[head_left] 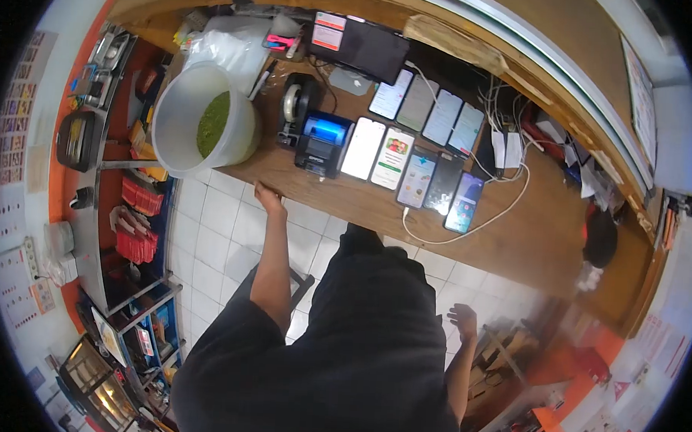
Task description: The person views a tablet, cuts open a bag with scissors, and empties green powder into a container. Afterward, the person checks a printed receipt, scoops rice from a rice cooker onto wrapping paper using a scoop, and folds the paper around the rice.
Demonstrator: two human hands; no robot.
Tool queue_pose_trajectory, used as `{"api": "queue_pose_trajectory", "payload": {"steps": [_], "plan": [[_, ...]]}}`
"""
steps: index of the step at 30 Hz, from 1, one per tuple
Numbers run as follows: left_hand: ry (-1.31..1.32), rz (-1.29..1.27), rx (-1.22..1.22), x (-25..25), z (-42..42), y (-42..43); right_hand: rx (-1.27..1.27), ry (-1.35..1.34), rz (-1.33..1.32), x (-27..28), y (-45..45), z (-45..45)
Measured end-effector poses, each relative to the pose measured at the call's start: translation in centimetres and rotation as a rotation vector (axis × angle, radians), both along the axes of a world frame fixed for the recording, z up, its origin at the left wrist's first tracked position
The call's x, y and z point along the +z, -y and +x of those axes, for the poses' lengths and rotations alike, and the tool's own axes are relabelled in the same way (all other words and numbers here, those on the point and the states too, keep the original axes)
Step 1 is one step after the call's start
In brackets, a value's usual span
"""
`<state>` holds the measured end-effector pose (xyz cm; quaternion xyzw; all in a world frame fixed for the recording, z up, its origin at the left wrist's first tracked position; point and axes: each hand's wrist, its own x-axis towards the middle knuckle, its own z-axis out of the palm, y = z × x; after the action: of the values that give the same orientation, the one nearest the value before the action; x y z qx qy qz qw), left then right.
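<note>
Close to the front edge of the wooden counter [529, 259] is my left hand [269, 199], below the clear plastic tub [168, 123] that holds green material [213, 125]. Its fingers are too small to make out clearly. My right hand [463, 320] hangs over the floor at the lower right, fingers apart, holding nothing. Several phones lie in two rows on the counter, most with lit screens, among them one with a white screen [363, 149] and one at the right end [463, 202]. A white cable [488, 227] curves around that end one.
A small black printer [320, 145] and a tape dispenser [295, 109] stand beside the tub. Behind them are a dark monitor [361, 51] and plastic bags [226, 45]. Metal shelves [106, 229] with red packets [135, 234] line the left. Tangled cables lie at the back right.
</note>
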<state>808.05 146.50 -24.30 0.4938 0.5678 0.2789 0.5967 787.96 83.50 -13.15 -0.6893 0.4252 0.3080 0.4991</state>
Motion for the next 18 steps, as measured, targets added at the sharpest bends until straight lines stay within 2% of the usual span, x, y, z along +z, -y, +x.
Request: {"api": "queue_pose_trajectory", "payload": {"steps": [2, 4, 6, 8, 9, 10, 12, 13, 14, 15, 16, 18], "plan": [[-0.038, -0.330, -0.063, 1.1, -2.4, 2.2, -0.039, 0.014, 0.020, -0.1, 1.2, -1.5], [0.010, -0.555, -0.372, -8.9, -8.6, -0.1, -0.090, 0.090, 0.016, -0.1, 2.2, -3.3], [-0.228, -0.558, -0.553, -8.2, -10.3, 4.9, -0.116, 0.099, 0.012, -0.4, 3.5, -5.6], [-0.495, -0.705, -0.991, -9.1, -12.7, 8.6, -0.155, 0.167, 0.020, -0.6, 4.7, -8.4], [-0.702, -0.735, -1.301, -9.0, -13.1, 10.5, -0.210, 0.199, 0.016, -0.5, 5.3, -10.1], [-0.921, -0.740, -1.612, -9.1, -13.2, 12.7, -0.260, 0.218, 0.011, -0.6, 5.9, -11.7], [-1.422, -0.671, -1.970, -7.9, -11.7, 19.7, -0.507, 0.266, -0.001, -0.5, 7.4, -16.7], [-1.371, -0.603, -2.038, -5.5, -11.2, 23.2, -0.656, 0.327, 0.063, -3.2, 8.6, -20.9], [-1.327, -0.545, -2.125, -3.8, -11.5, 26.4, -0.642, 0.365, 0.036, -6.3, 9.9, -25.8], [-1.267, -0.617, -2.253, -4.6, -11.6, 29.5, -0.721, 0.271, -0.027, -4.8, 9.8, -28.2], [-1.222, -0.705, -2.375, -5.7, -11.7, 32.7, -0.769, 0.258, -0.064, -5.7, 9.7, -32.0], [-1.664, -0.485, -2.520, -1.8, -12.9, 40.7, -0.896, 0.267, -0.022, -6.7, 9.3, -40.5]]}}
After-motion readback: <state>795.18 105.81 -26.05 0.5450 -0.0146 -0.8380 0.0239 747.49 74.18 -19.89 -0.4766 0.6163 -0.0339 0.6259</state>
